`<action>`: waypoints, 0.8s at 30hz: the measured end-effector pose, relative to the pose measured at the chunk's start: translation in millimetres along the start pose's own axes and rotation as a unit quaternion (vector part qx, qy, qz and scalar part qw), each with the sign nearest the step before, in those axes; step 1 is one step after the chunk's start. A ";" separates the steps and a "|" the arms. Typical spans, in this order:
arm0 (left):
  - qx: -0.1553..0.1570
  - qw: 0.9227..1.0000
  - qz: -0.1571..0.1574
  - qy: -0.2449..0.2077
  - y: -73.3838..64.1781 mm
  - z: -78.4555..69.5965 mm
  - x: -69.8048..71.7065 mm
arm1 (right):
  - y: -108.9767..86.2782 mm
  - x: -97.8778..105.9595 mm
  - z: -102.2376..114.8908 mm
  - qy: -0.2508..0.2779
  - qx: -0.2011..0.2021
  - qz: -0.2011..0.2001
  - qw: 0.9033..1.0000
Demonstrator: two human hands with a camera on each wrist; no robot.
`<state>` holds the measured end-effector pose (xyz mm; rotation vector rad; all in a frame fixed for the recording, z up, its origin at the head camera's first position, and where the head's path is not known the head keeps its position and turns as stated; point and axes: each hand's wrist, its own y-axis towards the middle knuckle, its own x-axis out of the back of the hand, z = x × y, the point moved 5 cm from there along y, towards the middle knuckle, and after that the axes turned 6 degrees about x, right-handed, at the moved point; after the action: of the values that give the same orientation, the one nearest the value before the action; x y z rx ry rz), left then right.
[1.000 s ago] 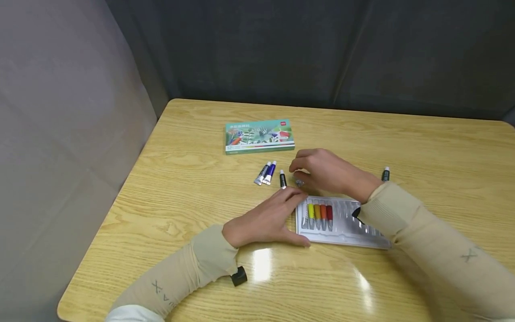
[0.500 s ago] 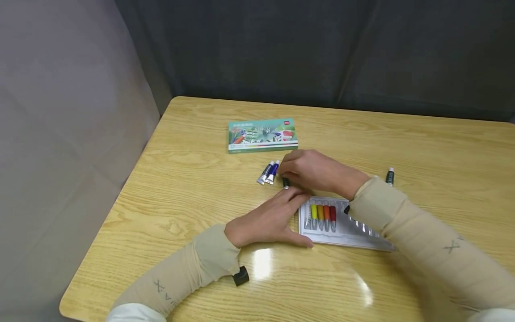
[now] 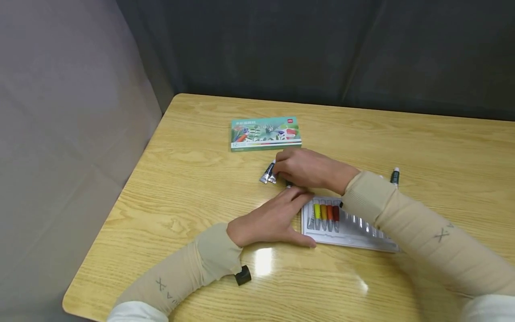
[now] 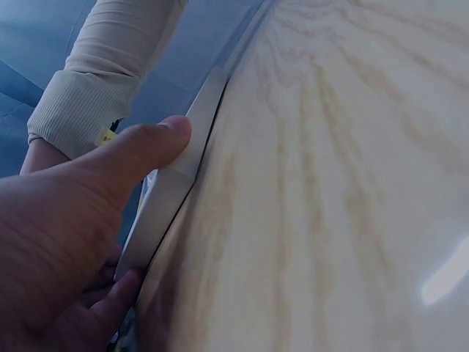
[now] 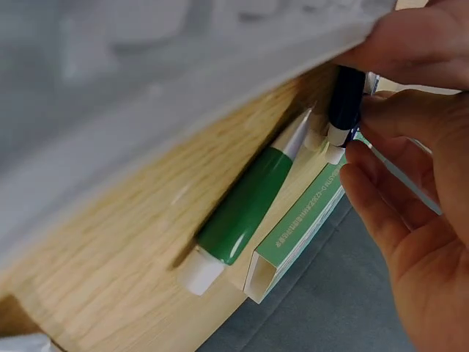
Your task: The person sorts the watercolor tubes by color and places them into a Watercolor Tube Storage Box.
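Note:
My left hand [image 3: 271,219] grips the left end of a white plastic tray [image 3: 354,241], thumb along the front edge and fingers at the back corner. Yellow, ochre, orange and dark red paint tubes [image 3: 327,217] lie in its left slots. Behind the tray, my right hand [image 3: 307,167] pinches a blue paint tube, mostly covered by the fingers in the head view. Touching its left side is another dark-labelled tube [image 3: 267,173]. A black paint tube [image 3: 289,184] lies partly hidden between both hands. In the right wrist view a green paint tube [image 5: 245,209] lies near the tray.
A green illustrated paint box [image 3: 265,134] lies behind the tubes. Another dark green tube [image 3: 395,175] lies at the right, beyond the right sleeve. The wooden table [image 3: 193,179] meets a grey curtain [image 3: 72,134] at left and a dark curtain [image 3: 261,49] behind.
My right hand has moved left, passing over the black tube to the blue one, which its fingers now cover. The left hand has stayed on the tray; the head view has shifted slightly.

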<state>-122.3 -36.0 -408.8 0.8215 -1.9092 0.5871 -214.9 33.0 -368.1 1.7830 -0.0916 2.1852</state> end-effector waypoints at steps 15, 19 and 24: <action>-0.002 1.000 -0.001 -0.003 0.6 0.0 0.3 | 4.9 -1.3 -3.6 -0.045 -0.011 0.010 0.999; -0.005 1.000 -0.003 -0.003 0.7 0.2 0.2 | 5.8 -0.5 -4.1 -0.027 -0.015 0.013 0.999; -0.008 1.000 -0.007 -0.004 1.1 -0.2 0.8 | 6.1 0.4 -5.1 -0.009 -0.030 0.018 0.999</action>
<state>-123.2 -35.3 -408.1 0.8281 -1.9108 0.5605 -221.5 28.5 -367.9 1.7815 -0.1919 2.1689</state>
